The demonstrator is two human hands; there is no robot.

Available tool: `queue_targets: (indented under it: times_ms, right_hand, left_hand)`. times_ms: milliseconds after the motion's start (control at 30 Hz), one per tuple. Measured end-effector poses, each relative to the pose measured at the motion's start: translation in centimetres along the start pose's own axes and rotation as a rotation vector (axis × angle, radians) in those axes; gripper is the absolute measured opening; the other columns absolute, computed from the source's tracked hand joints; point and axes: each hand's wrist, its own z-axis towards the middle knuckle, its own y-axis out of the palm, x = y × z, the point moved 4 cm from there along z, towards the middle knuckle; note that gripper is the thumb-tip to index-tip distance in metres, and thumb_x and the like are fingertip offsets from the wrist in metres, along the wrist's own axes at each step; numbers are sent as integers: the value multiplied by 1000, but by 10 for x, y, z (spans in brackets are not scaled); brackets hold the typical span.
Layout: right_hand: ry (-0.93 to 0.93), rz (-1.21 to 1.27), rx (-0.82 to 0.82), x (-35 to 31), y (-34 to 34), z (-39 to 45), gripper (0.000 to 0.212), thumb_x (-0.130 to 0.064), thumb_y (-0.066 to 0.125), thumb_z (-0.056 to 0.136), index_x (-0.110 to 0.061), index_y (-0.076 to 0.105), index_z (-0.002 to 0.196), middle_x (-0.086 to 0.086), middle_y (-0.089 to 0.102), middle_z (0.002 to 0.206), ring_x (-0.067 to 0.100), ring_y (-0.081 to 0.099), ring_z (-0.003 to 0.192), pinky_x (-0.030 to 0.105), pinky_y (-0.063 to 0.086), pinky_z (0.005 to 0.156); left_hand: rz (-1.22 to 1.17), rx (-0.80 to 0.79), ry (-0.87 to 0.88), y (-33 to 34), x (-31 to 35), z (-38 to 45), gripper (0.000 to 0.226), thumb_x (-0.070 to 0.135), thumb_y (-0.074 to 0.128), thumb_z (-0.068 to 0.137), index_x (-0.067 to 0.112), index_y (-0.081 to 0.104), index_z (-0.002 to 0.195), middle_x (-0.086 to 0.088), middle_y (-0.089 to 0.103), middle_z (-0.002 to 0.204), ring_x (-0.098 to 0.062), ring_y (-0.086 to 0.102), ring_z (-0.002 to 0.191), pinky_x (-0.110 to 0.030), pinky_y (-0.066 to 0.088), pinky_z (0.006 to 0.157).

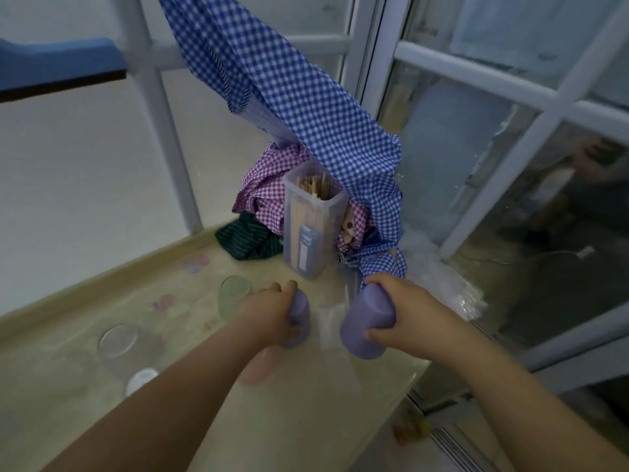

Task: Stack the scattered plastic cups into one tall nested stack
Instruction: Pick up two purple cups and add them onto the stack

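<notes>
Purple plastic cups: left hand (272, 310) clamps one (299, 321); right hand (405, 311) wraps another (367, 321) at 3 o'clock | I judge: paired for nesting

Blurred pink cup (257, 367) half hidden under the left forearm (190, 379).

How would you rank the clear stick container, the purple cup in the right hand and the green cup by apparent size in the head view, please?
1. Clear stick container, plainly largest.
2. Purple cup in the right hand.
3. Green cup.
The purple cup sits nearer the camera, so the last two are unsure.
</notes>
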Motion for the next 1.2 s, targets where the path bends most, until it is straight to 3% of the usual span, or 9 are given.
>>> queue_targets:
  times_ms: [300,433,567,733,867,1033,1133,1200]
  right_hand:
    - [-276,-126,-80,-102,-25,33,65,-32,72,62,-30,41,119,1,54,118,24,55,104,43,51,84]
    - [-456,-179,-99,-181,-26,38,64,-33,69,62,-28,43,120,2,57,117,23,56,108,37,49,87]
    - [-634,-172,-148,-263,-27,32,51,-32,67,61,-34,47,108,-4,63,108,19,62,98,39,53,82]
    - [-842,-144,-140,-354,-45,6,65,-32,74,67,-38,43,123,-13,57,113,8,54,97,25,45,78]
    - [-977,-88,-110,-409,-53,-21,67,-34,75,67,-43,42,125,-19,52,110,6,52,97,22,42,76]
    - [-1019,-34,-115,-447,-46,-46,77,-36,73,69,-49,30,131,-13,53,113,9,56,95,20,46,70]
    - [-969,39,-119,-456,-39,-52,78,-38,76,67,-43,28,129,-8,55,109,5,58,85,17,47,59]
    - [-938,75,-118,-457,-36,-52,74,-39,77,66,-38,30,124,-7,56,106,5,59,84,19,51,61]
  left_hand:
    - [-40,392,-51,-113,-29,-86,63,48,65,66,17,41,115,-11,58,109,-36,59,97,-37,47,71]
    - [56,524,-185,-162,-58,-155,56,50,63,67,20,42,109,-7,59,102,-33,60,95,-34,43,68]
    - [91,612,-333,-210,-92,-228,55,54,62,64,23,42,106,-4,60,101,-30,59,93,-31,37,67]
    - [124,787,-460,-278,-115,-331,57,56,60,64,27,44,111,-2,62,108,-29,59,95,-38,49,78]
    - [133,907,-525,-317,-126,-408,56,53,60,69,27,46,117,-3,65,106,-23,57,85,-37,52,77]
    - [117,954,-568,-328,-145,-457,56,48,63,75,27,44,124,-3,65,110,-22,58,87,-35,53,75]
    - [114,889,-618,-309,-161,-452,60,49,62,74,28,42,126,-4,64,112,-23,58,90,-35,52,77]
    - [110,834,-661,-290,-175,-445,64,51,62,73,29,40,128,-6,63,115,-26,59,95,-39,53,83]
